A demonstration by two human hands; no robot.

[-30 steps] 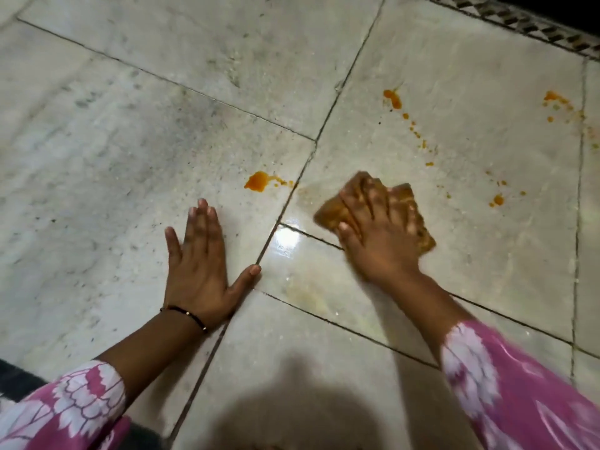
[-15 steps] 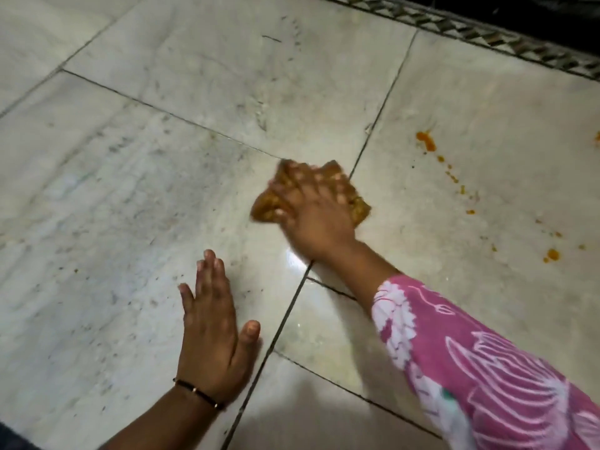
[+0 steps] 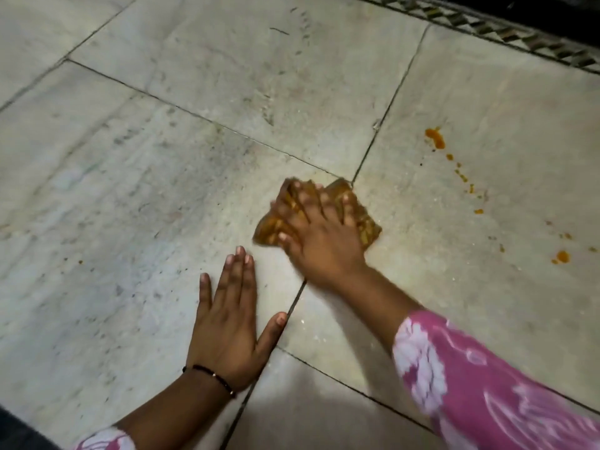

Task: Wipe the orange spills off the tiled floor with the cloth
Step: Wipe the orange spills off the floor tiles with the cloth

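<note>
My right hand (image 3: pixel 319 241) presses flat on a brownish-orange stained cloth (image 3: pixel 365 220) in the middle of the pale tiled floor (image 3: pixel 162 190), fingers spread and blurred. My left hand (image 3: pixel 229 315) lies flat on the tile just below and left of the cloth, palm down, holding nothing. To the right, an orange blob (image 3: pixel 435 138) heads a trail of small drops (image 3: pixel 464 178) running down and right. Another orange spot (image 3: pixel 561 256) lies near the right edge.
A patterned border strip (image 3: pixel 506 37) runs along the top right, with a dark area beyond it. Dark grout lines cross the floor. Pink patterned sleeves cover both forearms. A tiny orange speck (image 3: pixel 80 262) sits at the far left.
My right hand slid the cloth left over the orange blob near the grout line, which is no longer visible. My left hand stayed planted. The view shifted left.
</note>
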